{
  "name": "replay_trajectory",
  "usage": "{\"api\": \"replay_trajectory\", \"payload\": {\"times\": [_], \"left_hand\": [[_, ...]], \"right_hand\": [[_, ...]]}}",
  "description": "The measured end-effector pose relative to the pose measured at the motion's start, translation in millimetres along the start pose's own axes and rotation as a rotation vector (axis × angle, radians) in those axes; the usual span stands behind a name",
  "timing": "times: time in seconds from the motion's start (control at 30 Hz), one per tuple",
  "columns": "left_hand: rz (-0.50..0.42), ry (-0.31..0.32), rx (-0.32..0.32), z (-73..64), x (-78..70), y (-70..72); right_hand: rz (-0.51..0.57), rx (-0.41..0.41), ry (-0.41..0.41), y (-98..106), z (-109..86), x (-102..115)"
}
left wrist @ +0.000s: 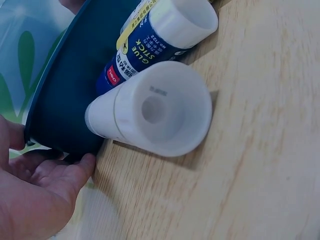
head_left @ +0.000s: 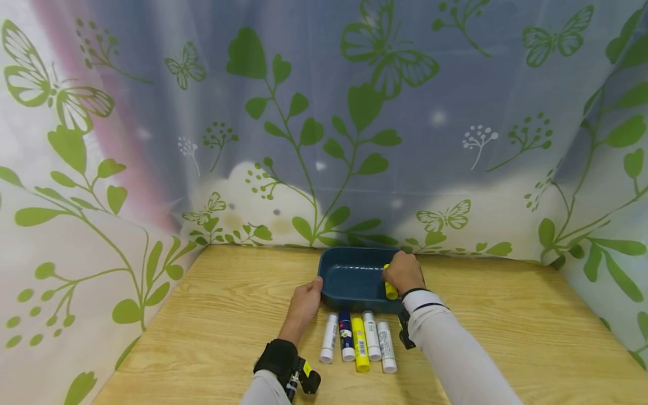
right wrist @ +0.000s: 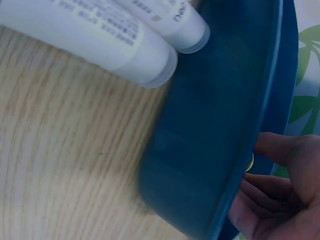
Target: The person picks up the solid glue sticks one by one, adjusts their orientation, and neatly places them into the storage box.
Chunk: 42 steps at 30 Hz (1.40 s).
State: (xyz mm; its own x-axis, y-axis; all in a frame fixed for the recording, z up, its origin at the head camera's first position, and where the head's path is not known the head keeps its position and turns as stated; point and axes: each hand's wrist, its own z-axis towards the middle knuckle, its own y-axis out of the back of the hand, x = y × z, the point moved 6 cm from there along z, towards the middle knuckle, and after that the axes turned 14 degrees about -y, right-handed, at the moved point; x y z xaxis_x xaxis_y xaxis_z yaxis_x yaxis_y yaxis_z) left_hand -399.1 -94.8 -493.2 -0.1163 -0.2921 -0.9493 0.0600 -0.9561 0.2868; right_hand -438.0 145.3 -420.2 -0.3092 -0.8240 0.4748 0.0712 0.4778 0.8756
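Observation:
A dark blue tray point(head_left: 351, 281) sits at the back of the wooden table. My left hand point(head_left: 305, 301) grips its left end, thumb at the rim and fingers against the outer wall in the left wrist view. Inside the right end, my right hand point(head_left: 406, 273) holds a yellow glue stick point(head_left: 391, 290), mostly hidden by the tray wall in the right wrist view. Several glue sticks lie in a row before the tray: a white one point(head_left: 329, 337), a blue one with a white base point(head_left: 346, 336), a yellow one point(head_left: 360, 344) and two more white ones point(head_left: 378, 343).
Behind the tray hangs a curtain point(head_left: 324, 140) printed with green leaves and butterflies, and it also closes off both sides. Bare wood of the table point(head_left: 228, 304) extends left and right of the tray.

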Motion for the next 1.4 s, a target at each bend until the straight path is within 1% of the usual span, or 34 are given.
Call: {"api": "replay_trajectory", "payload": {"times": [0.1, 0.27, 0.53, 0.83, 1.2, 1.27, 1.4], "left_hand": [[0.007, 0.0, 0.008, -0.7, 0.0, -0.1], [0.009, -0.009, 0.008, -0.9, -0.8, 0.6], [-0.003, 0.002, 0.008, -0.2, -0.1, -0.3], [-0.003, 0.019, 0.002, -0.4, 0.9, -1.0], [-0.006, 0.006, 0.007, 1.9, -0.1, -1.2], [-0.008, 0.004, 0.01, 2.1, -0.6, -1.1], [-0.012, 0.02, 0.015, 1.2, 1.6, -1.1]], "right_hand": [[0.008, -0.002, -0.013, -1, -2.9, -1], [0.012, -0.015, -0.004, -2, -2.8, -1], [-0.047, -0.002, -0.035, -8, 3.2, -3], [-0.026, -0.002, -0.016, -11, 2.2, -4], [-0.038, 0.006, 0.022, -12, 3.5, -1], [-0.033, 0.006, 0.017, -12, 4.2, -1], [-0.038, 0.017, 0.003, -15, 4.1, -2]]}}
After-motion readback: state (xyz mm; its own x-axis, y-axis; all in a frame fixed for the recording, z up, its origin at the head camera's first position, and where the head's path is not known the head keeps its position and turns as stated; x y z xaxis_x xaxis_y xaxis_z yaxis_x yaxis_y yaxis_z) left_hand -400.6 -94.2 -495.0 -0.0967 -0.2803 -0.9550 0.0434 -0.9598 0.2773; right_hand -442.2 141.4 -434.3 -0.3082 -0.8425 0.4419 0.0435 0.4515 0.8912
